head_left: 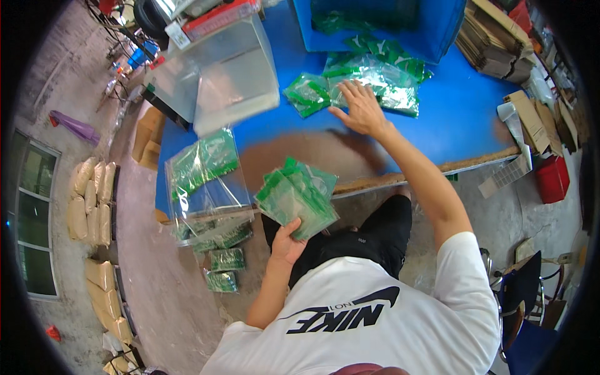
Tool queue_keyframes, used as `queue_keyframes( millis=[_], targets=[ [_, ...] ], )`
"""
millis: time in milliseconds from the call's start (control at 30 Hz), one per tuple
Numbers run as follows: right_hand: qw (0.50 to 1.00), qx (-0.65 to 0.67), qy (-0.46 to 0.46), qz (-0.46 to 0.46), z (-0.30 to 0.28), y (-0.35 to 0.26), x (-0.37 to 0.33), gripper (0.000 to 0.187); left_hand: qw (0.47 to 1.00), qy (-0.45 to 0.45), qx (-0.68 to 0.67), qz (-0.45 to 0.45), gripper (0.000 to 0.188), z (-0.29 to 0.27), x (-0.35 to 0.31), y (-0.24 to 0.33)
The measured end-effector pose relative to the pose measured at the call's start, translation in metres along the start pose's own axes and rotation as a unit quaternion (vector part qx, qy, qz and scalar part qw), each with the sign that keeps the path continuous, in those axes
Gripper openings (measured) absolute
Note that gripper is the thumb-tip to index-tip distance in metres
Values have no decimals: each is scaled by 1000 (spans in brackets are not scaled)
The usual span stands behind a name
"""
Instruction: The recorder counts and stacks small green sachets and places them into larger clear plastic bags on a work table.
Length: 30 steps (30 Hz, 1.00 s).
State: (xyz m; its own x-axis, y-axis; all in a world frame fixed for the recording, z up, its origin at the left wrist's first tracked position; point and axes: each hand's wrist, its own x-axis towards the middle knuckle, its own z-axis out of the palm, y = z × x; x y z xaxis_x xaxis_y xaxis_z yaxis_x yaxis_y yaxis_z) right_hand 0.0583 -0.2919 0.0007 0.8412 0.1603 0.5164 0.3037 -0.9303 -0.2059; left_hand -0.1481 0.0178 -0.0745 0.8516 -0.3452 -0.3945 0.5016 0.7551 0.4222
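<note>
While grasping a fanned stack of green-and-clear pkts [297, 199] in L hand [289, 244], at the near edge of the blue table [450, 131], reaching w/ R hand [364, 112] to a loose pkt pile [397, 84] twd the far edge, before the blue bin [447, 37]; spreading those fingers [354, 92], grip released, can't tell if touching. Facing a clear bag [215, 205] of green pkts [209, 162] lying at the near L corner, a translucent tub [237, 75] standing by the L edge & flat cardboard [490, 40] stacked along the R edge.
</note>
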Motion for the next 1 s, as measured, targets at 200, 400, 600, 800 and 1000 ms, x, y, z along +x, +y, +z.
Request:
queue_keyframes(
  millis=[200,400,600,800,1000],
  targets=[
    [985,35,-153,-66,4,-37,-65,75,998,-24,-54,-29,57,0,4,4],
    [922,321,-215,3,-44,-64,-38,29,999,-19,-14,-26,54,3,1,7],
    [983,-8,52,174,-2,140,40,75,997,-13,-47,-63,56,-15,10,-6],
    [979,-95,-9,179,39,60,3,88,998,-25,-46,-42,59,-12,4,-6],
    [986,-61,-38,151,23,-10,-8,90,998,-35,-14,-43,59,-16,2,8]
  ],
)
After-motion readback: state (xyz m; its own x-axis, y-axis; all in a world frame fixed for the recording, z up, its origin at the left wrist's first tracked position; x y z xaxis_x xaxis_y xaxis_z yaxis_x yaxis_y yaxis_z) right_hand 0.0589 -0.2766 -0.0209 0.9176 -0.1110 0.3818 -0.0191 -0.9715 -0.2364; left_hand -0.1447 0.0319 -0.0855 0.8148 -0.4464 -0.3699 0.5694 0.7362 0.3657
